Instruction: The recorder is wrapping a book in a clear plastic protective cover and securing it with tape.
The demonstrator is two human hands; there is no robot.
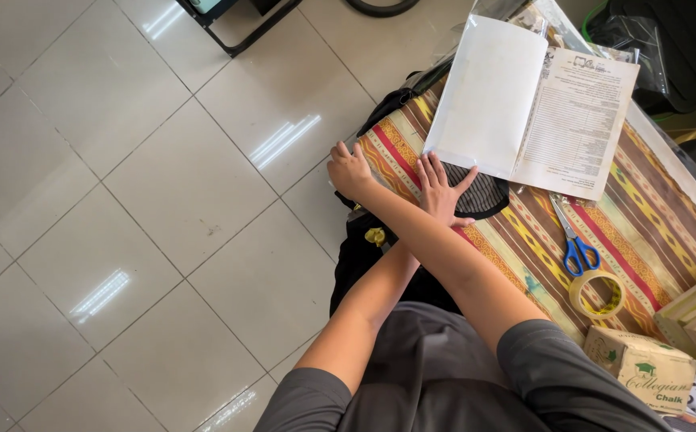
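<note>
**Desk:** Report the hands.

**Operator:** The forearms are crossed. I see the left hand (pixel 440 190) lying flat with its fingers spread, the fingertips at the bottom edge of the open booklet (pixel 488 96) and the palm on a dark ribbed fabric piece (pixel 486 196). The right hand (pixel 350 170), at 9 o'clock from the left, has its fingers curled over the edge of the striped cloth (pixel 524 232). It grips the cloth, not the booklet.

**Desk:** Where is the booklet?

**Operator:** It lies open and flat on the cloth, at 12 to 1 o'clock from the left hand. The left leaf is blank and glossy, the right one printed.

**Desk:** Handling?

**Operator:** I judge it light, thin and floppy. The glossy leaf is likely slippery and prone to creasing. It is best held by the spine or bottom edge, with a flat palm to steady it. The cloth is soft and will bunch.

**Desk:** Surroundings?

**Operator:** Blue-handled scissors (pixel 576 240) lie at 4 o'clock from the left hand, just above a tape roll (pixel 598 294). A cardboard box (pixel 644 368) sits further out, and the tiled floor (pixel 164 200) is at 9 o'clock.
</note>
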